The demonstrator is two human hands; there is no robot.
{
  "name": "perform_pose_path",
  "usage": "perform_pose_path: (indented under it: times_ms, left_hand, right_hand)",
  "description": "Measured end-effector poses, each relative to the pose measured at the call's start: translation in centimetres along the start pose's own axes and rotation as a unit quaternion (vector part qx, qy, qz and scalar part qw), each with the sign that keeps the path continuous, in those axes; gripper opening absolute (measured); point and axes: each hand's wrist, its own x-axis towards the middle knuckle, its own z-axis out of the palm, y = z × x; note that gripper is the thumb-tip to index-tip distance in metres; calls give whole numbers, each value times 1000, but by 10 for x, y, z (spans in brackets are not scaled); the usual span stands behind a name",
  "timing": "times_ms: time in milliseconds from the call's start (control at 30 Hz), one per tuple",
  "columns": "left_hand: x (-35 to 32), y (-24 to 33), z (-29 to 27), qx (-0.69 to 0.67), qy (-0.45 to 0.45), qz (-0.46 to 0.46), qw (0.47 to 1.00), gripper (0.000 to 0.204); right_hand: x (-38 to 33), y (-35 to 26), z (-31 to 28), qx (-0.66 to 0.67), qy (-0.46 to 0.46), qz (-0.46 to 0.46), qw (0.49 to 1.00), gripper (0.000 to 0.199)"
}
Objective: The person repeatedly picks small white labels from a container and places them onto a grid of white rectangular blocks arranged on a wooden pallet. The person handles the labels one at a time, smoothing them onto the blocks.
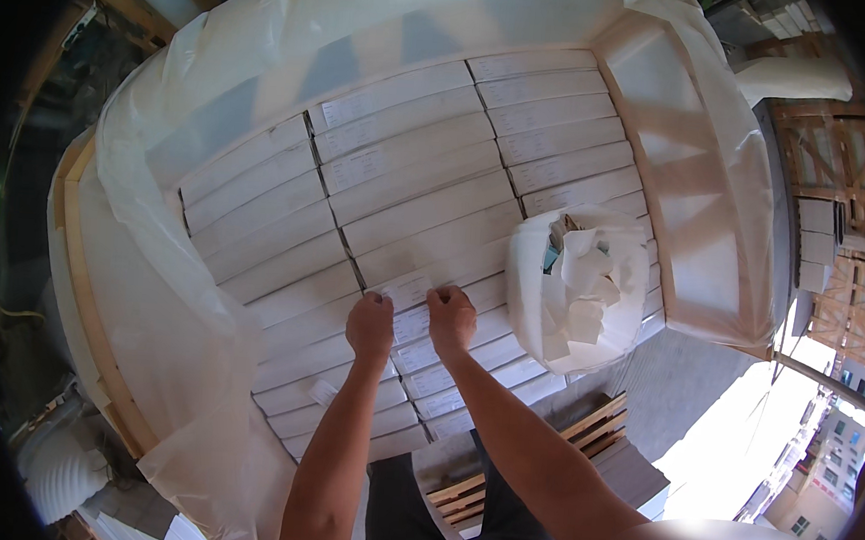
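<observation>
Several rows of long white boxes (pixel 423 194) lie packed side by side, many with a white printed label at one end. My left hand (pixel 372 324) is closed in a pinch at the left end of a white paper label (pixel 408 290). The other end of that label is pinched by my right hand (pixel 451 318). It is stretched between my fingertips, just over or against a box end; I cannot tell whether it touches. Below it, a column of labelled box ends (pixel 428 378) runs toward me.
A white plastic-lined container (pixel 626 319) of paper scraps stands on the boxes at right. Translucent film (pixel 221 285) drapes the crate's sides, with a wooden edge (pixel 90 296) at left. A wooden pallet (pixel 597 422) lies below right; wooden crates (pixel 841 168) stand farther right.
</observation>
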Motion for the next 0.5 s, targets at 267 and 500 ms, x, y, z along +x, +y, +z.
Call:
perform_pose_path:
  times_ms: [267,500]
  left_hand:
    - [-5,13,5,88,-4,-26,996,30]
    - [-2,16,-7,127,-25,-91,987,41]
  right_hand:
    - [-2,0,2,-49,-7,-34,998,25]
    - [-1,-1,2,-74,-2,-58,996,24]
